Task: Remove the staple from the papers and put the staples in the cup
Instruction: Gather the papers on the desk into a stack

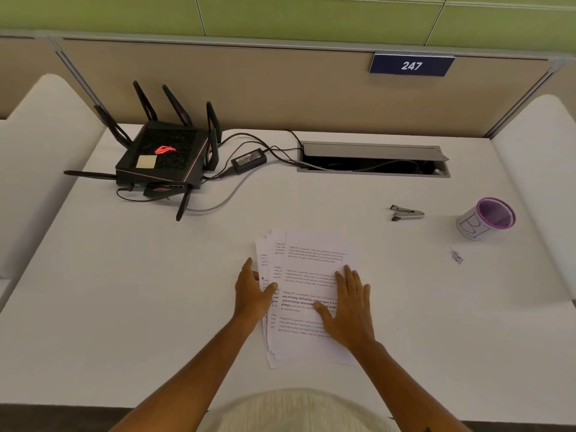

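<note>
Head view: both hands lie flat with fingers spread on the papers [307,285] near the tabletop's [156,291] front edge, the left hand [252,294] on their left edge, the right hand [350,307] on the top sheet. Toward the right edge stand the cup [484,218], staples [457,256] just in front of it, and the remover [406,212] left of it, with bare surface between them and the papers.

The papers [307,294] lie on the desk [156,275] nearest the person, both hands flat on them. Behind them to the right sits the staple remover [406,212], the cup [486,218] farther right, loose staples [457,256] before the cup. The router [165,157] stands behind-left of the papers.
</note>
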Demonstrator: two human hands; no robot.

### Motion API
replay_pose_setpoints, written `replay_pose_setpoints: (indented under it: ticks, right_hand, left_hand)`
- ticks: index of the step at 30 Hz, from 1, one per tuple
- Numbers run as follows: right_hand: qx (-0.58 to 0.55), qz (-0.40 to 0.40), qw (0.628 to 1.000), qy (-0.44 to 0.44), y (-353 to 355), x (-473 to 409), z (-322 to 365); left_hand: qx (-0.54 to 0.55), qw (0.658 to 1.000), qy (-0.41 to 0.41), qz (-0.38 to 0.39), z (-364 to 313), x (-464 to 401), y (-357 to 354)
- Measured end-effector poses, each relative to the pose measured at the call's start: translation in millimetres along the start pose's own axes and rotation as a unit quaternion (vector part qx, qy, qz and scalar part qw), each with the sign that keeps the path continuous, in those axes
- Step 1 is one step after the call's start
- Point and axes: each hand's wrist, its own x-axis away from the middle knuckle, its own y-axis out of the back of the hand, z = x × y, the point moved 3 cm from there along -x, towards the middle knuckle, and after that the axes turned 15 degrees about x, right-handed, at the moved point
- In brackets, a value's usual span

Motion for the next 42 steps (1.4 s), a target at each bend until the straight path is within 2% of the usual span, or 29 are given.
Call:
replay_pose_setpoints:
  ticks: [7,14,18,22,24,29,34,42]
  right_hand:
    - [-0.035,0.022,0.999,0.027,-4,-8,13]
    - [-0.097,0.048,0.992,0.061,-4,-11,33]
    - [-0.206,0.037,0.976,0.062,7,-12,36]
    - [-0.332,-0.064,0.936,-0.101,31,-9,10]
    - [-0.397,-0.048,0.901,-0.166,42,-10,-1]
    - [-0.553,0.049,0.818,-0.15,69,-11,-3]
    - [-0.624,0.055,0.764,-0.152,76,-7,19]
    - [-0.582,-0.008,0.799,-0.148,105,-6,15]
  left_hand:
    - [-0.039,0.999,-0.017,0.027,-5,7,-9]
    - [-0.018,0.999,-0.015,0.043,-9,13,-16]
    - [0.013,0.999,-0.022,0.043,-9,19,-14]
    - [0.05,0.997,-0.042,0.051,-15,26,-3]
    - [0.066,0.994,-0.055,0.067,-20,29,4]
    - [0.121,0.986,-0.077,0.085,-35,32,13]
    - [0.204,0.976,-0.054,0.05,-46,40,6]
    - [0.195,0.974,-0.113,0.029,-72,47,17]
